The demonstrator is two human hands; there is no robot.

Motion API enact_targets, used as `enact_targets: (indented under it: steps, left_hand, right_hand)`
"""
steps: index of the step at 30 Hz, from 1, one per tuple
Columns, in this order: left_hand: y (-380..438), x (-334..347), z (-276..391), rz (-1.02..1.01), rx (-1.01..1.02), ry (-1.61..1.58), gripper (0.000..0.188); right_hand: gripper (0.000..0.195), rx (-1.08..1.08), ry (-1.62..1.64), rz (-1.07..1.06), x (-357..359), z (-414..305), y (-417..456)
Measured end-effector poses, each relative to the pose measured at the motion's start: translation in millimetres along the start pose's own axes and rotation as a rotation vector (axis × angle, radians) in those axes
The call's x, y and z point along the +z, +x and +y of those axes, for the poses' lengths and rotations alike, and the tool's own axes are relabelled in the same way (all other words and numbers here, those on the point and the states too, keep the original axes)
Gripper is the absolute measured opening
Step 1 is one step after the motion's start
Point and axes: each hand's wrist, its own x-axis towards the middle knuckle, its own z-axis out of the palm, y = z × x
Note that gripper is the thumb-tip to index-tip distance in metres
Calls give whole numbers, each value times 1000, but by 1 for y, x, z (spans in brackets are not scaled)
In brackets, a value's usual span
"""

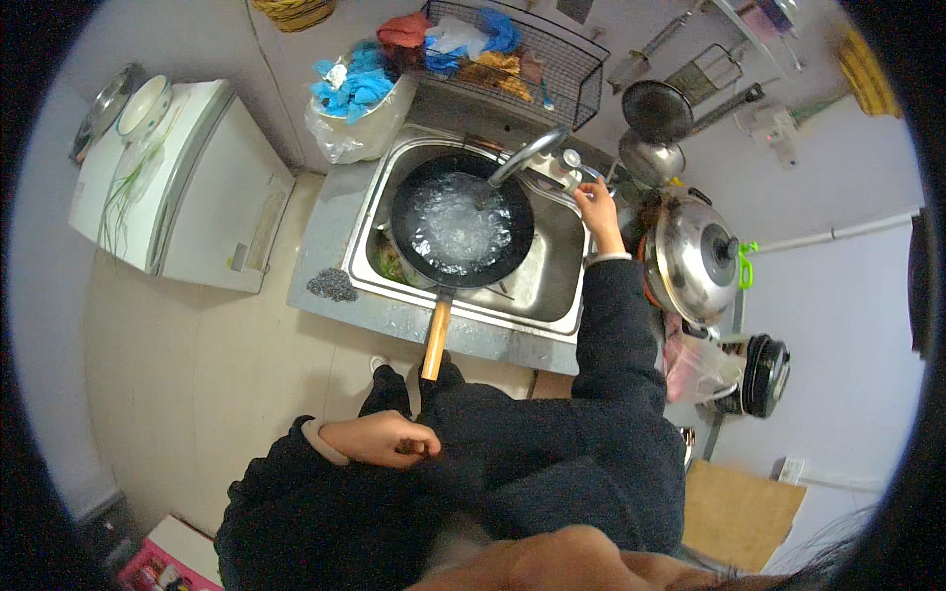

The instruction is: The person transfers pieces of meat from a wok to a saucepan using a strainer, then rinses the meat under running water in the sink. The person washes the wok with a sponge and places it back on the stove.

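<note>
Water churns in a black wok (463, 221) resting over the stainless steel sink (569, 277), its wooden handle (437, 336) pointing towards me. The curved faucet spout (526, 156) reaches over the wok. My right hand (600, 214) is raised beside the faucet's lever (587, 168), fingertips close to it; whether they touch is unclear. Near my waist, my left hand (392, 439) is curled, away from the wok handle, and what lies inside its fingers cannot be made out. Something green shows in the sink partly under the wok.
A scouring pad of steel wool (332, 284) lies on the counter's left edge. Behind it stand a lined bin (362, 122) with blue cloths and a wire basket (591, 74). A large lidded pot (695, 255) is at the right. A white refrigerator (214, 192) stands left.
</note>
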Motion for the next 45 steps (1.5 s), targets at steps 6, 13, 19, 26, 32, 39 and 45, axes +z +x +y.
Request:
enact_targets:
  steps: [6,13,19,26,32,39,45]
  left_hand:
    - [21,-4,-15,308,63,-216,32]
    - [66,7,-69,432,98,38,28]
    - [81,4,-88,445,164,116,19]
    - [68,22,-84,457,-165,-19,23]
    - [62,29,-102,477,-105,-74,29]
    - [79,18,-149,266,-21,-164,28]
    - [82,22,-175,255,107,-243,24]
  right_hand:
    - [48,123,-403,-247,30,38,74]
    - [34,-33,-424,-416,-51,-54,70]
    - [33,-328,-286,-123,-64,-145,123]
    - [30,-442,-488,-162,61,-104,266]
    - [26,-337,-364,104,32,-177,204]
    - [29,-623,333,93,-19,-174,11]
    - [13,-428,108,-690,84,-94,-69]
